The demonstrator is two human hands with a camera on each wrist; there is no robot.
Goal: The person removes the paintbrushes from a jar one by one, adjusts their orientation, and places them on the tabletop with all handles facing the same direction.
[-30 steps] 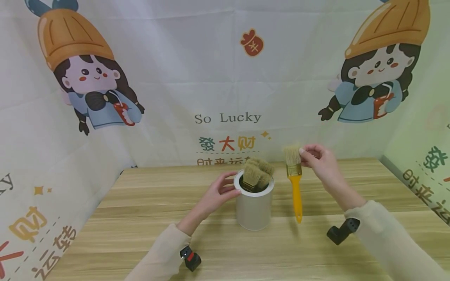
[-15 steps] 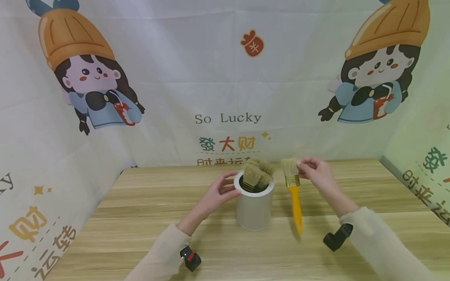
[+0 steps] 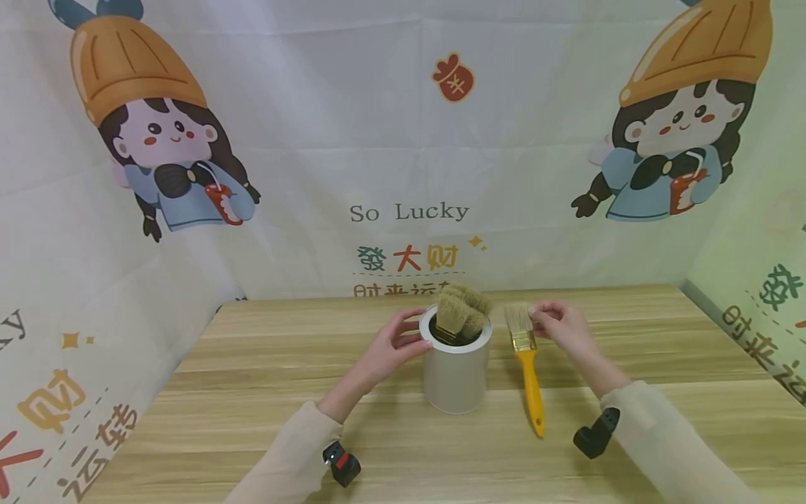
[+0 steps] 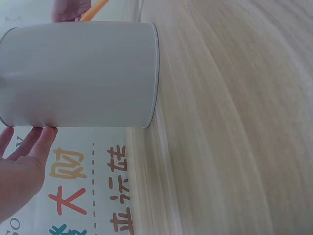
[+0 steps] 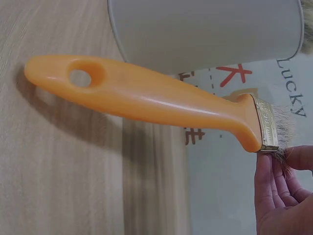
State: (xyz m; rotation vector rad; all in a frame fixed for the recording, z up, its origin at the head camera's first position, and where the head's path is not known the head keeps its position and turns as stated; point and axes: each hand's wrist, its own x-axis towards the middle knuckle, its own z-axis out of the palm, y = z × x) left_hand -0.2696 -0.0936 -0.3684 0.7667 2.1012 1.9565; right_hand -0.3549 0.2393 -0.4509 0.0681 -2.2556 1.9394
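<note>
My right hand [image 3: 569, 334] pinches a paintbrush [image 3: 530, 385] by the side of its pale bristles, thumb against fingers. The brush has a yellow-orange handle and a brass-coloured ferrule; it leans with bristles up and handle end low over the table, right of the can. In the right wrist view the handle [image 5: 161, 95] shows its hanging hole, with a shadow close under the tip. A white cylindrical can [image 3: 455, 381] stands upright, and my left hand [image 3: 387, 346] holds its left side, thumb at the front rim, fingers behind. Several paintbrushes [image 3: 462, 311] stand bristles-up in it, handles hidden.
The wooden table [image 3: 252, 392] reaches back to a white printed cloth [image 3: 302, 175] hung behind and at both sides. Black wrist cameras sit on the left sleeve [image 3: 296, 448] and the right sleeve [image 3: 667, 434].
My right hand has lowered the paintbrush and brought it slightly nearer, so its handle end is lower over the table. The left hand and the can have stayed in place.
</note>
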